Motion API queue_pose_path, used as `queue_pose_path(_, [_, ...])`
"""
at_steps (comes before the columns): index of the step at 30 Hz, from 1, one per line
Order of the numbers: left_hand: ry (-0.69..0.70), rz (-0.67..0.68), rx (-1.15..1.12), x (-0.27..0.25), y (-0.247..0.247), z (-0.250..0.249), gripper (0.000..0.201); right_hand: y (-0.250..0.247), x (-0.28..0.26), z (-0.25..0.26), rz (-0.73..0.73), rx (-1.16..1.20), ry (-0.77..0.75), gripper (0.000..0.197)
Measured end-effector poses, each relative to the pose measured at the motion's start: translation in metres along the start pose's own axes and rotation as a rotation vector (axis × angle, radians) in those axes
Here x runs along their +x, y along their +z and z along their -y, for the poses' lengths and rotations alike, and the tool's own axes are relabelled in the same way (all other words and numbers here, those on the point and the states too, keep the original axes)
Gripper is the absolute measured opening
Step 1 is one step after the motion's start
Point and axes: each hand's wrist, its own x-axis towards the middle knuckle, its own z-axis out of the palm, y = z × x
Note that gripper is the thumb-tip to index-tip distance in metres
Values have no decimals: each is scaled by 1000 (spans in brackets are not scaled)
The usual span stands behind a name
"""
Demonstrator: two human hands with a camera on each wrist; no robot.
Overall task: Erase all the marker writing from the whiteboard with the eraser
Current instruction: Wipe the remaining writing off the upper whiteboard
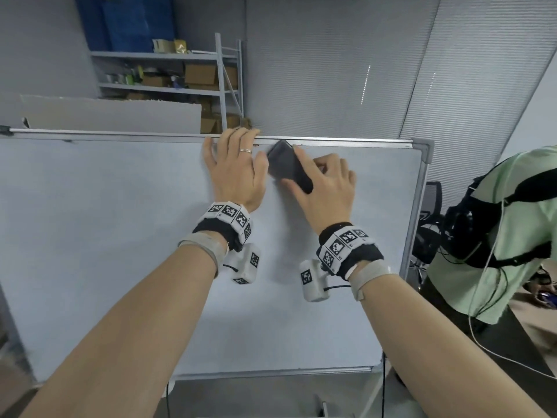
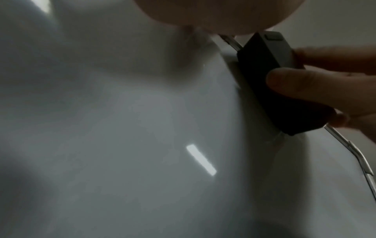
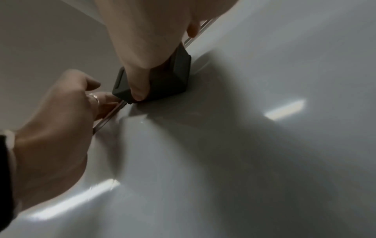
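The whiteboard (image 1: 120,236) stands upright in an aluminium frame, and I see no marker writing on its visible surface. My right hand (image 1: 325,182) grips a dark grey eraser (image 1: 286,164) and presses it, tilted, against the board just under the top rail. In the left wrist view its thumb and fingers (image 2: 317,83) pinch the eraser (image 2: 262,77) by its sides. My left hand (image 1: 235,164), with a ring on it, sits immediately left of the eraser, its fingers hooked over the top rail. The right wrist view shows that hand (image 3: 61,112) curled on the rail beside the eraser (image 3: 173,77).
A metal shelf (image 1: 180,76) with cardboard boxes stands behind the board. A person in a green shirt (image 1: 497,236) with a harness and cables stands close to the board's right edge, near a dark office chair (image 1: 431,212). Grey blinds cover the back wall.
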Motion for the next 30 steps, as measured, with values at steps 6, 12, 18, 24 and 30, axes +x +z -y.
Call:
queue_pose_path(6, [16, 12, -7, 0, -1, 2, 49, -8, -8, -34, -59, -37, 188, 56])
queue_pose_path(12, [-46, 7, -61, 0, -2, -9, 53, 0, -18, -9, -92, 28, 313, 58])
queue_pose_path(18, [-1, -4, 40, 2, -22, 44, 46, 17, -7, 46, -122, 107, 241, 54])
queue_pose_path(24, [-192, -54, 97, 12, -50, 138, 45, 37, -5, 89, -109, 97, 248, 55])
queue_pose_path(30, [-111, 4, 123, 17, -80, 199, 45, 67, 0, 163, -79, 126, 214, 54])
